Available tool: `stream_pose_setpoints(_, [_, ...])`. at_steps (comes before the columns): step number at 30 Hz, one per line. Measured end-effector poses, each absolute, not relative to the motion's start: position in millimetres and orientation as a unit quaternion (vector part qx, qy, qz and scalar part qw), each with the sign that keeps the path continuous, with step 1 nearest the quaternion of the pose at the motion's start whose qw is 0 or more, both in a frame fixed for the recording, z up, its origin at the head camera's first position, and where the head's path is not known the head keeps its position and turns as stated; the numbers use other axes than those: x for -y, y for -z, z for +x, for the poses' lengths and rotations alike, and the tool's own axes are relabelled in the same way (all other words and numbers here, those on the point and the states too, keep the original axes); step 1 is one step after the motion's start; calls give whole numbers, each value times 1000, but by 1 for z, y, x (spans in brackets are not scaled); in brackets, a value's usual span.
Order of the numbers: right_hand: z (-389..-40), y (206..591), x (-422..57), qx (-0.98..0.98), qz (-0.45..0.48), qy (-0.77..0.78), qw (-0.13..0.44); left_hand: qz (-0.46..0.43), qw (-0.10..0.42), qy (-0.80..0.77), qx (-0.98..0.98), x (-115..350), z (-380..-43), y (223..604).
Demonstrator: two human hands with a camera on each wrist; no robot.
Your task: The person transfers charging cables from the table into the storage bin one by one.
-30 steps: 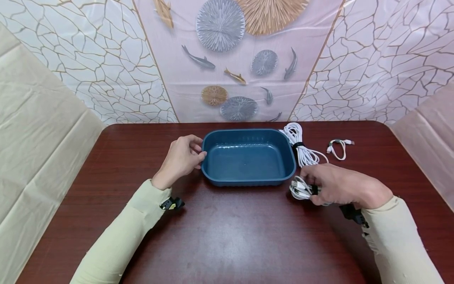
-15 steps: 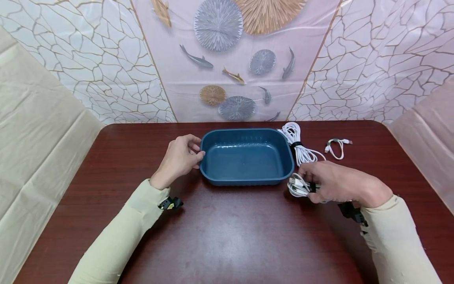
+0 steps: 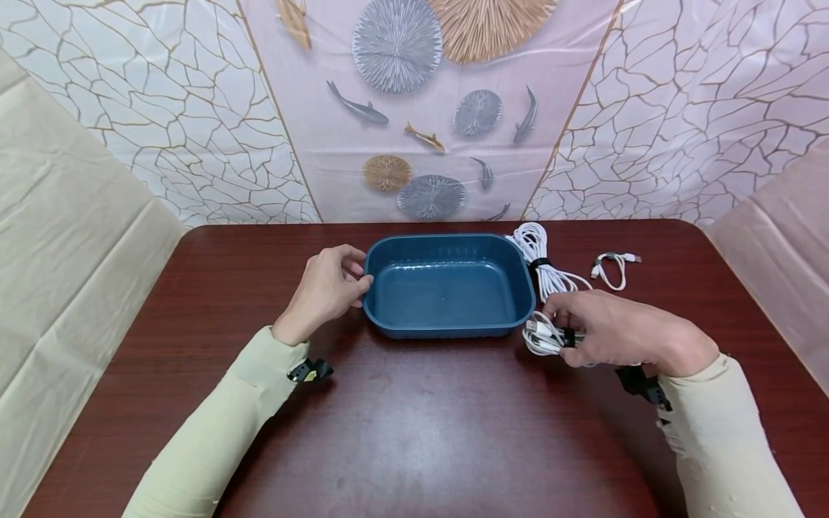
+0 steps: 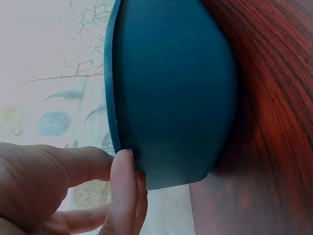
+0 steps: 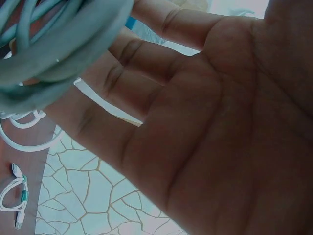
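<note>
This was an indoor corner fitted out with hangings: a dark wood-grained worktop [image 3: 414, 424] stood against a creased backdrop [image 3: 430, 151] printed with fish, discs and gold crackle lines, with pale sheeting [image 3: 78, 244] on both sides. Home, office or workshop, one could not tell.

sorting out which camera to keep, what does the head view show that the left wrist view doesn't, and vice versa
Only the head view: the right hand with its cable bundle, the larger white cable coil, the short white cable, and the floor of the blue tub.

Only the left wrist view: a broad stretch of the tub's outer wall, close up.

Both: the left hand at the tub's rim, the table and the patterned backdrop.
</note>
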State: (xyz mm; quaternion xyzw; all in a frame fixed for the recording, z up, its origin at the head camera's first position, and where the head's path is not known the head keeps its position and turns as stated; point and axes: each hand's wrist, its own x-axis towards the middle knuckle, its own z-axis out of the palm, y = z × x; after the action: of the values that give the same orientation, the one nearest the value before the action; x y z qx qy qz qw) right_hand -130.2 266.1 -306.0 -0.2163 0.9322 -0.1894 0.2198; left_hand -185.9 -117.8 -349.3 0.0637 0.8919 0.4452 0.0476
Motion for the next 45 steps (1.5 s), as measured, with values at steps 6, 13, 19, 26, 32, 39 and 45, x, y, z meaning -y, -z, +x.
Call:
stream_pose_setpoints(6, [-131, 305, -267, -933, -213, 189, 219, 66, 47, -445, -892, 118, -186, 349])
stream_pose_setpoints(13, [-132, 305, -266, -932, -216, 194, 218, 62, 46, -445, -892, 118, -186, 349])
stream_pose_setpoints(19, [-132, 303, -266, -936, -212, 185, 211, 63, 45, -446, -892, 118, -186, 349])
stream_pose_setpoints(26, [-131, 302, -267, -938, -214, 185, 199, 63, 46, -448, -891, 118, -186, 350])
stream_pose_setpoints(32, [-132, 301, -266, -939, -214, 184, 199, 63, 45, -448, -891, 118, -187, 350])
stream_pose_setpoints(39, [-131, 299, -266, -941, -214, 179, 191, 64, 46, -446, -891, 118, -187, 350])
stream_pose_setpoints(45, [-132, 299, -264, -940, -225, 180, 181, 62, 48, -445, -892, 119, -186, 351])
